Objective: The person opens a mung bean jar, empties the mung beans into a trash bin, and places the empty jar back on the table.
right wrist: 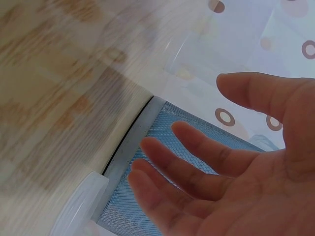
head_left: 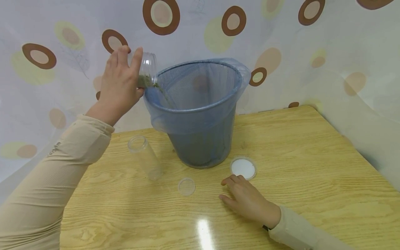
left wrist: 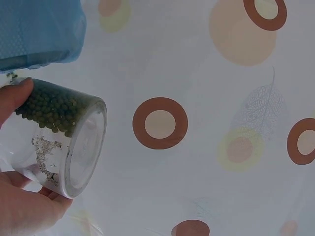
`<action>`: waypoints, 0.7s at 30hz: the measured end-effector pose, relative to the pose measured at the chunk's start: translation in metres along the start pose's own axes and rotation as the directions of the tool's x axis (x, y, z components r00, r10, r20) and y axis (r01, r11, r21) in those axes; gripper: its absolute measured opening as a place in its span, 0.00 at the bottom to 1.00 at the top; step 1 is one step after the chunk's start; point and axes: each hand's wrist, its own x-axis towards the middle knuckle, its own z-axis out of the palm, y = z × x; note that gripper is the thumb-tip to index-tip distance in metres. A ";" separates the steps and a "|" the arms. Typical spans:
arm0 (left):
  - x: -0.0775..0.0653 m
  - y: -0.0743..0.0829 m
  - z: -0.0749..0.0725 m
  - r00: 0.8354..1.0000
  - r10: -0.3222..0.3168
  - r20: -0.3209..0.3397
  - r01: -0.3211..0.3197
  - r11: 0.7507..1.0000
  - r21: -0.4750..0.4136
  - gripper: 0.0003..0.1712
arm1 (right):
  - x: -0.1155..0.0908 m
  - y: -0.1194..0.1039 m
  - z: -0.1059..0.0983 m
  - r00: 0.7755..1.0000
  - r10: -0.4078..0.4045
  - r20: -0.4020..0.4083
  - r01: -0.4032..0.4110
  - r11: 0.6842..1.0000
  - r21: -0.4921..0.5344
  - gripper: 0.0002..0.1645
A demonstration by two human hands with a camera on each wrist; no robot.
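Note:
My left hand (head_left: pixel 120 78) grips a clear plastic jar (head_left: pixel 148 66) tipped on its side, its mouth at the left rim of a blue mesh bin (head_left: pixel 203 146) lined with a blue plastic bag (head_left: pixel 193 118). Small green beans (left wrist: pixel 49 108) lie along the jar's lower side, and a thin stream of them runs from the mouth into the bin. Low over the table, my right hand (head_left: pixel 248 201) holds nothing, its fingers loosely bent. Just beyond its fingertips lies a round lid with a white disc (head_left: pixel 243 168).
A tall clear empty jar (head_left: pixel 145 158) stands uncapped left of the bin. In front of the bin a clear round lid (head_left: pixel 186 186) lies flat on the wooden table (head_left: pixel 297 156). Behind the table rises a patterned wall covering (head_left: pixel 193 38).

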 end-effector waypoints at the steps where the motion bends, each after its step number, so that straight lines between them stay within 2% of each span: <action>1: 0.000 0.000 0.000 1.000 0.001 -0.001 -0.001 1.000 0.002 0.53 | 0.000 0.000 0.000 1.000 -0.001 0.000 0.001 1.000 -0.001 0.19; 8: 0.001 0.000 0.000 1.000 0.017 -0.020 -0.016 1.000 0.004 0.53 | 0.000 0.000 0.000 1.000 0.002 0.002 -0.002 1.000 0.001 0.19; 21: 0.001 0.001 -0.001 1.000 0.005 -0.004 -0.005 1.000 0.019 0.54 | 0.000 0.001 0.002 1.000 -0.011 0.003 0.011 1.000 0.001 0.19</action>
